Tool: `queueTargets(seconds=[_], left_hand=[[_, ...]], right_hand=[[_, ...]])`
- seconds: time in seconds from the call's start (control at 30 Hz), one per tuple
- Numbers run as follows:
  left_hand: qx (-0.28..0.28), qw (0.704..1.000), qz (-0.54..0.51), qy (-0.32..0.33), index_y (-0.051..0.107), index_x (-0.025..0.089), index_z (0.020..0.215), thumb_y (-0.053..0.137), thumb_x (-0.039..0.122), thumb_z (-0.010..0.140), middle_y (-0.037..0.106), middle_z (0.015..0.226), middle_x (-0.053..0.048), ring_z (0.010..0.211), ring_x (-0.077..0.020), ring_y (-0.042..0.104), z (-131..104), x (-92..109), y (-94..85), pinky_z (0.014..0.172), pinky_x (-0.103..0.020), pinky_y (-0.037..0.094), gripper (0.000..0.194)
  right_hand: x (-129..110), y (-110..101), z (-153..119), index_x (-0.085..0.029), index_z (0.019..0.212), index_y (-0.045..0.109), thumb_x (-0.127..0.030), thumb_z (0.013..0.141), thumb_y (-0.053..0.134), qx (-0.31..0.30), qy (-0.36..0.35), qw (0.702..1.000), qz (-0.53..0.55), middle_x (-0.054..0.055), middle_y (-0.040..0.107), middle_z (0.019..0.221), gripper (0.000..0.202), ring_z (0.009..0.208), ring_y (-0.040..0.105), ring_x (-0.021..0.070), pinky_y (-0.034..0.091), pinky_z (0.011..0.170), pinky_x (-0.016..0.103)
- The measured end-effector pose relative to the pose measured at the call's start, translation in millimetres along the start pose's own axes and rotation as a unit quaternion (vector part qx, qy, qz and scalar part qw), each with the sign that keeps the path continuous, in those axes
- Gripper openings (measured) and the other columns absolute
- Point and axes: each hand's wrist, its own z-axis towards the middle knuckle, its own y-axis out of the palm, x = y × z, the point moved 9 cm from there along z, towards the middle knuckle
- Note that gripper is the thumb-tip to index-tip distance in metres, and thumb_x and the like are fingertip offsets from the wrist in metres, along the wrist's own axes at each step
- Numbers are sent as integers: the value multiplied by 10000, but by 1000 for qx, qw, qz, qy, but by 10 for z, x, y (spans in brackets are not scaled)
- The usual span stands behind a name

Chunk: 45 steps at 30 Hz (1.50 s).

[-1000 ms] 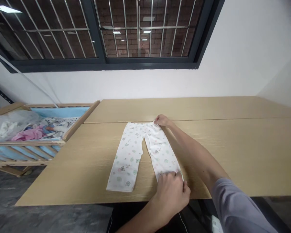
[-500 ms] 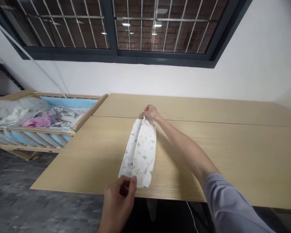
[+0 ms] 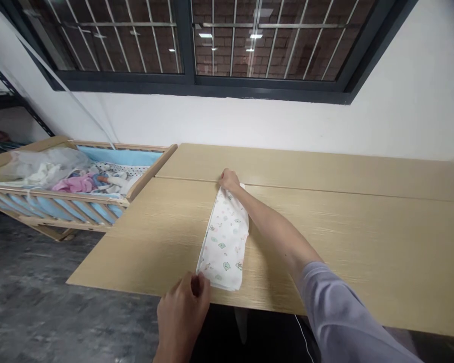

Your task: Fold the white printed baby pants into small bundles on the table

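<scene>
A white cloth (image 3: 227, 237) with small green and pink prints lies on the wooden table (image 3: 325, 242), folded into a long narrow strip. My right hand (image 3: 229, 179) pinches its far left corner, with the arm reaching along the cloth's right side. At the near left corner, my left hand (image 3: 185, 307) is closed, thumb against the fingers, gripping the cloth's edge. The strip's left edge runs between both hands.
A wooden crib (image 3: 147, 174) with blue lining stands at the left, holding a pink cloth (image 3: 75, 183), other fabrics and a clear plastic bag (image 3: 56, 161). Behind the table is a white wall with a barred window (image 3: 265, 45). A white cable hangs below the table.
My right hand has moved left with the cloth's far corner, folding the upper layer over the left part. The strip now looks narrower and flatter. The camera view has shifted slightly left.
</scene>
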Motion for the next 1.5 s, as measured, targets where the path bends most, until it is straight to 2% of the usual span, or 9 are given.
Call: queueTargets(seconds=[0.17, 0.3, 0.43, 0.6, 0.73, 1.0, 1.17, 1.33, 1.5], left_hand=[[-22, 996, 82, -27, 658, 257, 768, 462, 413, 962, 755, 739, -19, 713, -285, 724, -36, -35, -62, 562, -315, 335, 317], [145, 979, 78, 118, 670, 209, 1001, 527, 489, 943, 762, 955, -91, 859, -293, 699, -230, 225, -311, 719, -369, 458, 319], [223, 928, 70, 291, 538, 150, 1357, 574, 332, 934, 642, 1346, -175, 1176, -291, 625, -550, 518, -251, 934, -384, 435, 462], [208, 917, 101, 326, 375, 177, 1526, 526, 312, 935, 613, 1411, -181, 1272, -299, 586, -702, 570, 74, 1004, -455, 349, 625], [190, 930, 104, 296, 243, 204, 1595, 493, 251, 937, 560, 1475, -153, 1287, -319, 582, -723, 524, 209, 955, -473, 375, 706], [205, 917, 120, 319, 299, 201, 1582, 564, 279, 916, 571, 1463, -152, 1235, -330, 627, -732, 511, 210, 862, -440, 428, 722], [213, 906, 150, 334, 363, 184, 1552, 555, 253, 914, 585, 1451, -143, 1231, -299, 630, -747, 519, 191, 843, -419, 437, 669], [205, 906, 140, 343, 430, 192, 1507, 535, 249, 923, 588, 1454, -127, 1246, -280, 615, -714, 523, 135, 849, -407, 428, 596], [149, 906, 62, 392, 558, 241, 1357, 540, 267, 959, 702, 1305, -77, 1143, -215, 666, -459, 423, -56, 924, -358, 388, 400]], right_hand=[[-79, -49, -88, -159, 1135, 614, -219, 874, 633, 4, -24, 1000, -5, 156, 681, 1167, 269, 1058, 651, 283, 501, 839, 347], [-411, -193, -623, -136, 1309, 530, -382, 997, 489, 22, -193, 981, -5, 192, 601, 1336, 399, 1224, 580, 302, 447, 1023, 426], [-719, -46, -1797, -158, 1524, 364, -534, 1017, 424, -124, -446, 887, 0, 177, 354, 1606, 634, 1476, 349, 304, 342, 1164, 461], [-591, 194, -2855, -144, 1587, 287, -471, 1038, 425, -248, -591, 768, -3, 169, 224, 1659, 654, 1540, 221, 259, 246, 1228, 416], [-394, 346, -2582, -179, 1587, 307, -496, 1026, 452, -260, -560, 787, -13, 142, 238, 1656, 661, 1548, 188, 264, 190, 1250, 458], [46, 308, -876, -278, 1580, 334, -535, 1002, 475, -206, -399, 892, -57, 42, 213, 1668, 648, 1548, 187, 241, 105, 1267, 438], [210, 203, -336, -247, 1578, 338, -460, 1019, 428, -160, -348, 918, -97, 56, 231, 1667, 604, 1548, 192, 229, 100, 1261, 428], [-26, -21, -692, -144, 1579, 294, -386, 1017, 417, -60, -366, 920, -132, 149, 215, 1671, 624, 1546, 177, 295, 139, 1240, 493], [-286, -290, -1955, -133, 1300, 598, -338, 1046, 373, -66, -434, 897, -56, 171, 655, 1231, 397, 1084, 619, 261, 485, 962, 435]])
